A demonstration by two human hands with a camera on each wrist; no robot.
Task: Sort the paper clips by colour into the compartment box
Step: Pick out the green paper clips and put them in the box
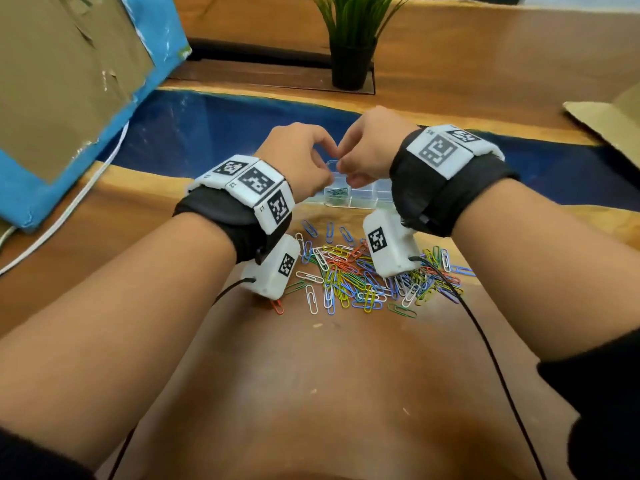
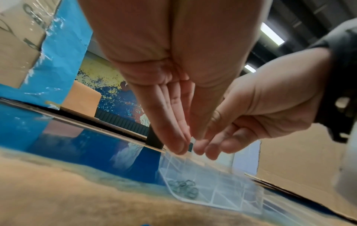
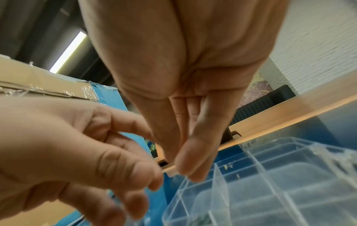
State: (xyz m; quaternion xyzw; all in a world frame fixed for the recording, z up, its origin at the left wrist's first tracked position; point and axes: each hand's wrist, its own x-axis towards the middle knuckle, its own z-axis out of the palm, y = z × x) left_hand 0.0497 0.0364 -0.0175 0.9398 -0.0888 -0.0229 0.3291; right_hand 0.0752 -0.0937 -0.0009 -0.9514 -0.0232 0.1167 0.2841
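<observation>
A: Hands? Clips?
B: Left hand [image 1: 300,157] and right hand [image 1: 367,147] meet fingertip to fingertip above the clear box [image 1: 360,195]; grip unclear. Green clips [image 1: 336,191] sit in its near-left compartment; mixed pile [image 1: 367,275] on table [image 1: 346,393].

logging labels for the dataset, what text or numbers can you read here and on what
"12" and "11", probably: tiny digits on the white marker wristband of the left arm
White marker wristband of the right arm: print too blurred
Brown cardboard box: dark print cut off, unreadable
</observation>
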